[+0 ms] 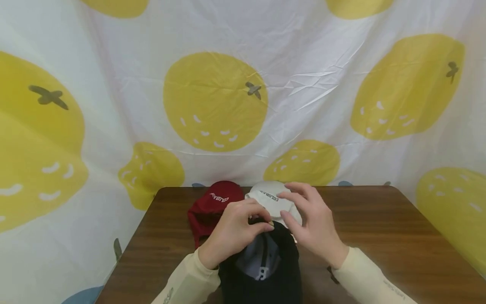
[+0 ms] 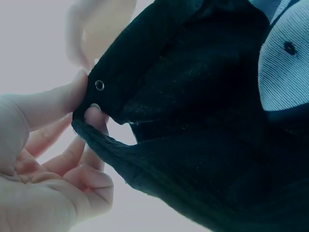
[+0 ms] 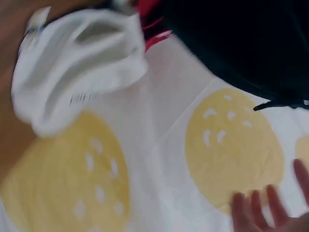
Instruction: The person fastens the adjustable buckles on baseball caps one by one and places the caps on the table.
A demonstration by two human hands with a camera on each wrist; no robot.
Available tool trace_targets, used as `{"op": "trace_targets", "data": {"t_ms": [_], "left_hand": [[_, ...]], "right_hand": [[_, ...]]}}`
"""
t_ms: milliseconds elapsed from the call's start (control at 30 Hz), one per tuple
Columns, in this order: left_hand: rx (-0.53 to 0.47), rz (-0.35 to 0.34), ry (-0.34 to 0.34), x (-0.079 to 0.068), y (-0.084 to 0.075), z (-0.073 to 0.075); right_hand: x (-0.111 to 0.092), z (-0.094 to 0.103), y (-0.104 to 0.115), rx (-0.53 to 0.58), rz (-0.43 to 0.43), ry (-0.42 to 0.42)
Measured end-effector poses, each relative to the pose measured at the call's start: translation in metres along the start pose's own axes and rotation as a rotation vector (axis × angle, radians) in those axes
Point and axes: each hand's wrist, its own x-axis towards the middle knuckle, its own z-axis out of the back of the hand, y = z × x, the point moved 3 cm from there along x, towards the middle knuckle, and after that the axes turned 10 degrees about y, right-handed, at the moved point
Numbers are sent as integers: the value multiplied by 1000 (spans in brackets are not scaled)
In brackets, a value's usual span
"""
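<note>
A black cap [image 1: 286, 261] is held up with its underside toward the head camera, its grey lining and a dark seam tape showing inside. My left hand [image 1: 237, 230] pinches the cap's back strap between thumb and fingers. A small metal-rimmed eyelet [image 2: 99, 85] shows beside the thumb in the left wrist view. To the right of the strap, my right hand [image 1: 317, 226] is raised with its fingers spread and loosely bent, holding nothing. In the right wrist view its fingers [image 3: 256, 208] are apart from the cap.
Behind the hands, a red cap [image 1: 218, 198] and a white cap [image 1: 269, 192] with dark lettering lie on the brown wooden table [image 1: 364, 215]. A small dark item [image 1: 333, 275] lies beside the right wrist. A lemon-patterned curtain [image 1: 300, 42] hangs behind.
</note>
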Motion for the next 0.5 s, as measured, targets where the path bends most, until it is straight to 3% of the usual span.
{"op": "trace_targets", "data": {"t_ms": [167,267,400,500], "left_hand": [[12,-57,15,2,-5,-1],[7,-96,18,3,-8,-2],[-21,-136,20,3,-10,-5],[-46,-160,23,4,-10,-7]], "right_hand": [[5,-9,-26,375,-388,301],[3,-21,-38,577,-565,465],[-4,-36,-50,803,-732,601],[-9,-45,-54,891,-774,670]]}}
